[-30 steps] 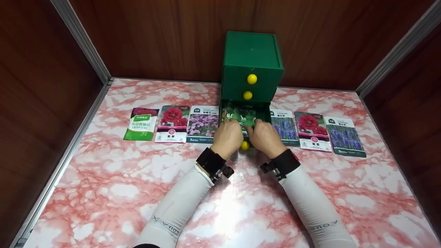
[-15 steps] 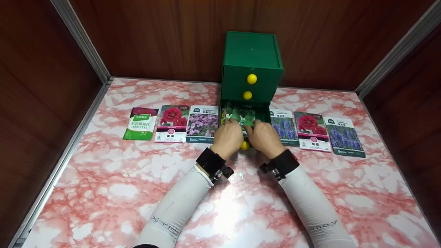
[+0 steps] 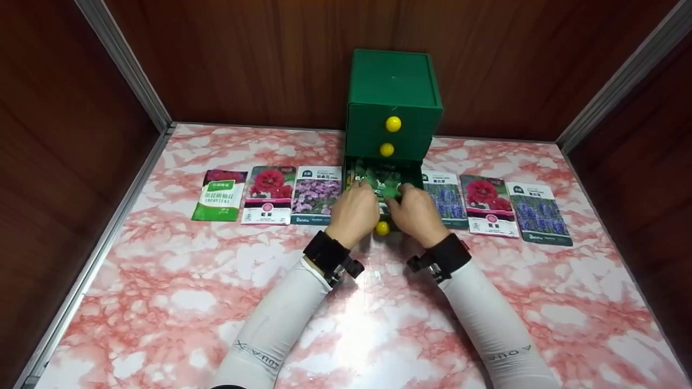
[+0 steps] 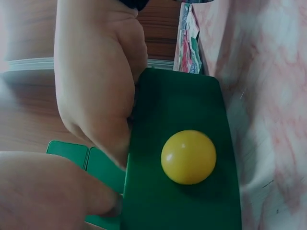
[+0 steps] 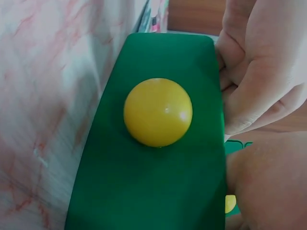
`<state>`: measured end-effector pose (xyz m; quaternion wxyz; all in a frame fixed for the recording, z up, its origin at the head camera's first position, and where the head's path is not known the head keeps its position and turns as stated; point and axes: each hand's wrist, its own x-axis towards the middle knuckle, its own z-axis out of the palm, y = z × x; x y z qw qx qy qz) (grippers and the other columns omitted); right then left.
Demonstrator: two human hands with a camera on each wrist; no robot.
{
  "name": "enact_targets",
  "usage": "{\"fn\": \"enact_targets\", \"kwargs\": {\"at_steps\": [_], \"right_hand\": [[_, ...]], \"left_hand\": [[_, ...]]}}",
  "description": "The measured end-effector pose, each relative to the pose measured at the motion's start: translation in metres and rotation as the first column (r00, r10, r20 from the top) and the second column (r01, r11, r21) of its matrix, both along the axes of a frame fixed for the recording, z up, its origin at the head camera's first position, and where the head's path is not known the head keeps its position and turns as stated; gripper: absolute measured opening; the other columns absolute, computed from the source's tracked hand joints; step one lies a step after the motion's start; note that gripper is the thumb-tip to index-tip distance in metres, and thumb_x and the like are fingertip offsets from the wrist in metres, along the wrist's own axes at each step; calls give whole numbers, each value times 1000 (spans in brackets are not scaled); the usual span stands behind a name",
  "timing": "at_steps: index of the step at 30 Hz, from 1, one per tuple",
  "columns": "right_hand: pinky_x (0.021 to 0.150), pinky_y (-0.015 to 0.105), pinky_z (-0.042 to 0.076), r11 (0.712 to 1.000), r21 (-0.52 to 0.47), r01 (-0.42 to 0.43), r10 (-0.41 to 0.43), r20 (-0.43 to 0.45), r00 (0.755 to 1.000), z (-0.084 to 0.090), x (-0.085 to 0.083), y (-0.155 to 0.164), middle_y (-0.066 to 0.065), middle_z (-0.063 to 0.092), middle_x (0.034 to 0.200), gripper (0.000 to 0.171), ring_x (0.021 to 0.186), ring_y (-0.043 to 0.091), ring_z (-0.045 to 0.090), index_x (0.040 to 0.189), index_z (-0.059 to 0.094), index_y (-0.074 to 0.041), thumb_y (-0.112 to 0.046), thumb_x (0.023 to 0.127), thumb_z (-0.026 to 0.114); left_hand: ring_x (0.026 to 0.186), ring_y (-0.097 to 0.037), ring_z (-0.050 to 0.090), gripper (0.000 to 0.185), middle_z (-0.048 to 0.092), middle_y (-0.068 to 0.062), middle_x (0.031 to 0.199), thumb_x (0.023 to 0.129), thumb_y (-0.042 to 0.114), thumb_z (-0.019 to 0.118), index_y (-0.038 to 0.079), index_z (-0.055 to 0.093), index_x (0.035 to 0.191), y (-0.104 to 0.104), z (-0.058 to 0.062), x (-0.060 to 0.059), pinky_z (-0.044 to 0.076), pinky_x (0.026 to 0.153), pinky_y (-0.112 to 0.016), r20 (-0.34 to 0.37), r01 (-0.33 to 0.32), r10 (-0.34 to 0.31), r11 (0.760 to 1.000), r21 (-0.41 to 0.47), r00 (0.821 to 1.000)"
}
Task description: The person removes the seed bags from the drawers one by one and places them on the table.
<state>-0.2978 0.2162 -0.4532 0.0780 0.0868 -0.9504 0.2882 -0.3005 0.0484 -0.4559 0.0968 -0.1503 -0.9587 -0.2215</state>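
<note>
A green drawer cabinet [image 3: 394, 81] stands at the back with its bottom drawer [image 3: 415, 174] pulled out. Inside lies a seed packet with green leaves on it [image 3: 381, 179]. My left hand [image 3: 354, 212] reaches over the drawer front at the packet's left side, fingers pointing down inside. At the packet's right side is my right hand [image 3: 416, 215], its thumb towards the left hand. In both wrist views the drawer front [image 4: 168, 110], with its yellow knob [image 5: 158, 112], hides the fingertips. I cannot tell whether they pinch the packet.
Left of the drawer lie a green-and-white packet [image 3: 219, 195], a red-flower packet [image 3: 268, 194] and a pink-flower packet [image 3: 317, 195]. Right of it are a lavender packet [image 3: 445, 199], another red-flower packet [image 3: 489, 205] and another lavender packet [image 3: 539, 213]. Wooden panels enclose the marbled table [image 3: 178, 302].
My left hand and wrist have shifted slightly left, and its knuckles are a little higher. The right hand has hardly moved. The drawer stays out, with the leafy packet inside.
</note>
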Motion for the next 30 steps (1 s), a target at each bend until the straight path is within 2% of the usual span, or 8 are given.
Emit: {"fn": "enact_targets", "kwargs": {"at_steps": [1,3,9,12,15,19,25,30], "right_hand": [[83,61,57,1000,-16,4,-4,9,1000,1,0,1,32,73,101,34,95,48,72,116,70,13,-20,106,74],[85,59,57,998,-57,12,-10,32,999,3,0,3,31,73,106,36,97,46,71,123,69,14,-18,106,74],[99,58,57,988,-155,29,-20,63,998,8,0,10,32,73,124,42,114,44,71,136,66,12,-11,102,75],[103,56,56,976,-214,39,-20,89,996,11,-1,14,30,73,129,45,120,43,69,139,64,11,-7,100,76],[103,54,56,960,-275,58,-22,132,991,14,-3,18,29,72,133,48,120,41,68,142,63,11,-5,99,78],[102,51,56,935,-344,85,-19,190,982,18,-4,22,30,70,134,54,121,41,68,146,60,12,-5,98,78],[93,37,57,901,-417,116,-14,239,971,23,-1,25,29,70,134,61,117,38,69,151,56,11,-7,97,79],[80,27,55,891,-435,132,-21,250,968,26,2,28,23,73,120,60,96,25,71,148,58,10,-9,96,82]], "left_hand": [[94,-41,77,31,76,-25,113,110,14,61,-12,70,126,-2,7,3,64,82,-53,10,-4,4,1000,16,1000],[92,-40,77,25,77,-22,110,110,14,64,-7,73,121,-4,12,5,64,78,-53,4,-24,24,999,41,1000],[93,-39,76,15,77,-19,105,107,9,67,-3,75,113,-15,20,3,63,78,-52,52,-57,49,986,157,997],[99,-41,77,18,77,-22,110,108,7,67,-5,75,118,-22,23,1,63,82,-53,88,-76,58,972,220,994],[111,-42,76,27,78,-23,122,106,3,67,-5,74,131,-26,26,-1,62,92,-53,114,-91,63,962,256,991],[121,-41,73,37,76,-23,132,102,-4,67,-5,72,139,-32,27,-5,59,102,-51,118,-90,56,947,307,991],[104,-32,76,41,75,-23,126,95,-5,75,-9,70,136,-43,29,-6,59,98,-45,165,-83,8,887,454,986],[103,-30,77,53,74,-23,130,94,-3,82,-12,64,143,-49,31,-5,62,94,-40,254,-113,-35,830,546,967]]}}
